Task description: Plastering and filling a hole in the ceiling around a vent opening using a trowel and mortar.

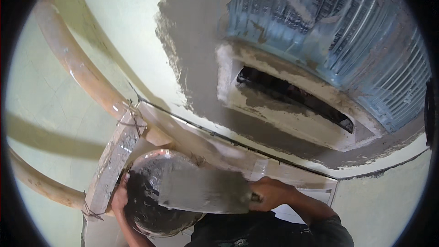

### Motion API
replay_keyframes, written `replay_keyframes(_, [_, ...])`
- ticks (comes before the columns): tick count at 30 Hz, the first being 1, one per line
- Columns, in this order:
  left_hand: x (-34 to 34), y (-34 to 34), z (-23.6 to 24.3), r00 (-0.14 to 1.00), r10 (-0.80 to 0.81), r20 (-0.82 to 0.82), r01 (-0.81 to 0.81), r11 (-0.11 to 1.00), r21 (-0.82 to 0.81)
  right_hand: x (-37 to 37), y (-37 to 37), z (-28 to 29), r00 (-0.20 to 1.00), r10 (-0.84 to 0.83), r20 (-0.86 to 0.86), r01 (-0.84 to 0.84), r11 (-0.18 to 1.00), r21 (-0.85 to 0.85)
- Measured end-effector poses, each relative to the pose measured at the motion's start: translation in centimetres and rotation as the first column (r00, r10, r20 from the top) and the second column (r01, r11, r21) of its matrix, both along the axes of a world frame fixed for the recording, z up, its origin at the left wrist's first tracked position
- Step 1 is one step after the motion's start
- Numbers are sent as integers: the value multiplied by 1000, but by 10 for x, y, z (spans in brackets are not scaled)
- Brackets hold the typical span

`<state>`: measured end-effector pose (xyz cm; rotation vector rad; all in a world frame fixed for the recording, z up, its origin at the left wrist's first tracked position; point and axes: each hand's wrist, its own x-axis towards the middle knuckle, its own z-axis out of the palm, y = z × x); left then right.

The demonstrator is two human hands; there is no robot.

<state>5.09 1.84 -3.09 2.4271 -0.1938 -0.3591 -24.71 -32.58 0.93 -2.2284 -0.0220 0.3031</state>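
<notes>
My right hand (270,193) grips the handle of a flat plastering trowel (203,191) whose blade is coated in grey mortar. The blade lies over a round metal pan (151,210) holding dark wet mortar. My left hand (120,196) clasps the pan's left rim. Both hands are low in the view, close to my dark shirt (274,233). Above them a wall bears a patch of fresh grey plaster (196,64) that runs around a rectangular wall opening (297,96).
Blue corrugated sheeting (338,23) covers the upper right. Wooden scaffold poles (77,68) tied with wire cross the left side, beside a plank (112,164) splashed with mortar. A thin dark cable (219,137) runs along the pale wall.
</notes>
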Motion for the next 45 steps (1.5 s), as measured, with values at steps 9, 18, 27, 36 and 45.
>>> replay_keyframes(9, [0,4,0,990,-97,-98,82,985,-150,-5,-3,-46,705,-627,331,465,761,452])
replay_keyframes(18, [4,13,-13,998,-68,-15,62,970,-236,13,-24,-60,665,-747,6,539,486,688])
replay_keyframes(27, [9,12,-19,995,-95,11,95,974,-208,-23,-28,-67,606,-793,61,457,410,789])
replay_keyframes(36, [-7,16,-5,999,-38,19,39,998,-41,-68,-22,-69,645,-762,57,428,422,799])
replay_keyframes(45, [-6,-12,7,963,-73,261,89,995,-49,8,2,-82,907,-354,228,405,881,-244])
